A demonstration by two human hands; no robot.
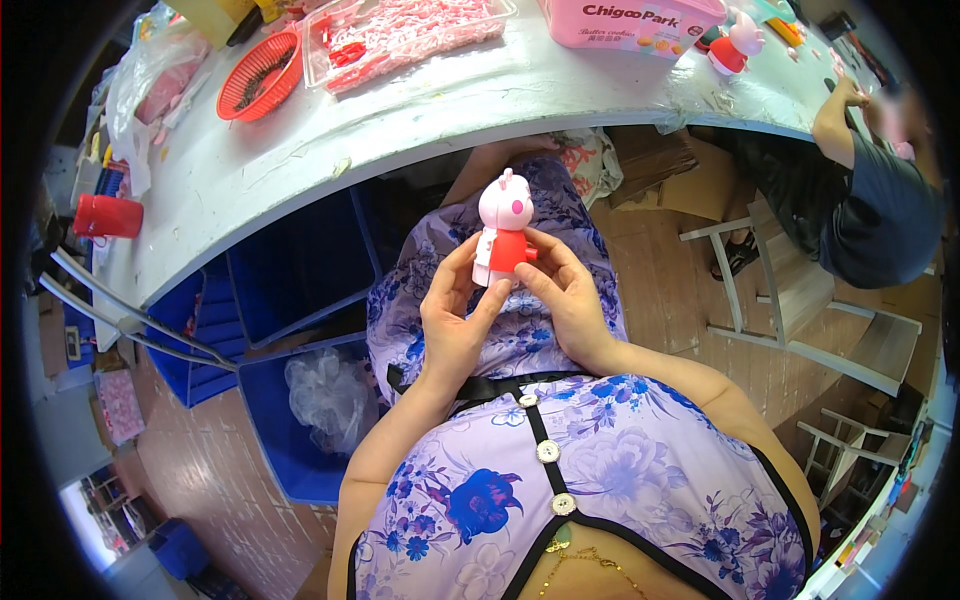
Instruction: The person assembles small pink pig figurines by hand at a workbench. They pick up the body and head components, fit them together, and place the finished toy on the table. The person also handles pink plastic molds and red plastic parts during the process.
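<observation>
Upright above my lap stands a small toy pig figure (507, 208) with a pink head, a red dress and a white part on its left side. My left hand (455, 318) grips its lower left, fingers curled behind and thumb in front near the base. On the other side my right hand (568, 302) holds the red body, its thumb pressed against the lower front. Both hands are closed on the figure, and some fingertips are hidden behind it.
Ahead curves a white worktable (190, 195) bearing a red basket (262, 110) of dark bits, a clear tray (306, 52) of pink and red parts, a pink tub (640, 30) and another pig figure (728, 58). Blue crates (275, 450) stand left; a co-worker (885, 220) and chair (790, 255) are right.
</observation>
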